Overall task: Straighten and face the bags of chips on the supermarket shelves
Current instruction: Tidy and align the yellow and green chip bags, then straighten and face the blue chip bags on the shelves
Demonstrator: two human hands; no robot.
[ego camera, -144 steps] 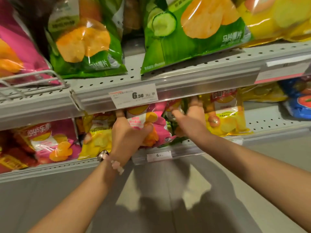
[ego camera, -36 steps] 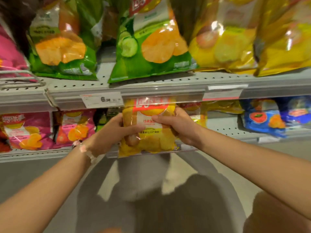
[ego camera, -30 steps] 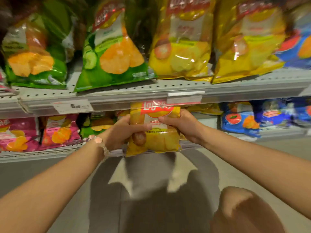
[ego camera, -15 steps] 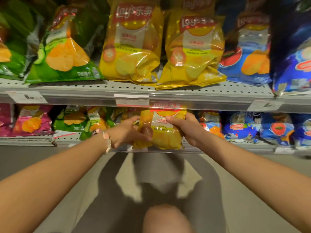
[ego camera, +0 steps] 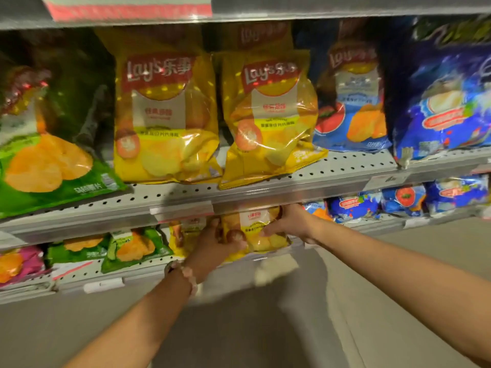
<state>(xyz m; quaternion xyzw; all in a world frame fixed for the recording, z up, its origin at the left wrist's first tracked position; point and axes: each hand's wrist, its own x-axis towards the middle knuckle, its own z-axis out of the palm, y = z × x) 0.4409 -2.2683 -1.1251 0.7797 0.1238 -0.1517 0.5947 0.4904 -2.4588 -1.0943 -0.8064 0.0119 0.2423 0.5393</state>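
fingers [ego camera: 268, 231] of both hands curl round a small yellow chip bag [ego camera: 256, 229] at frame centre, under the upper shelf [ego camera: 239, 193]; green bags [ego camera: 132, 245] left, blue bags [ego camera: 353, 205] right.

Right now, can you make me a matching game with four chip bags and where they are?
Things:
1. small yellow bag
2. big green bag
3. pink bag
4. big blue bag

Places:
A. upper shelf, far right
B. lower shelf, far left
C. lower shelf, held between the left hand and the right hand
D. upper shelf, far left

Pairs: 1-C, 2-D, 3-B, 4-A
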